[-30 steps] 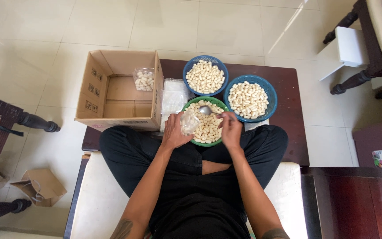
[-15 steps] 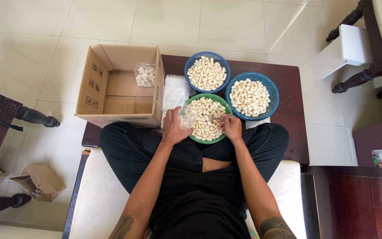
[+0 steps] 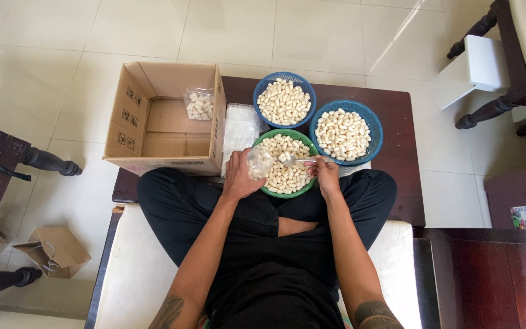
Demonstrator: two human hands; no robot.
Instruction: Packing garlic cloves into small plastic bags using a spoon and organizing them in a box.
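Note:
My left hand (image 3: pixel 238 176) holds a small clear plastic bag (image 3: pixel 258 162) over the green basket (image 3: pixel 299 190) of pale, oval cocoon-like pieces. My right hand (image 3: pixel 325 173) grips a metal spoon (image 3: pixel 288 159) whose bowl points at the bag's mouth. Two blue baskets (image 3: pixel 284 79) (image 3: pixel 372 122) full of the same pale pieces stand behind the green one on a dark wooden table (image 3: pixel 397 116). A stack of clear empty bags (image 3: pixel 238 125) lies left of the baskets.
An open cardboard box (image 3: pixel 153 116) at the table's left holds one filled clear bag (image 3: pixel 199 105). I sit cross-legged on a white cushion (image 3: pixel 135 268). Dark wooden furniture stands left and right; a small brown paper bag (image 3: pixel 56 247) lies on the tiled floor.
My hands stay over the green basket; the right hand has brought the spoon up toward the bag in my left hand. The view shifted slightly.

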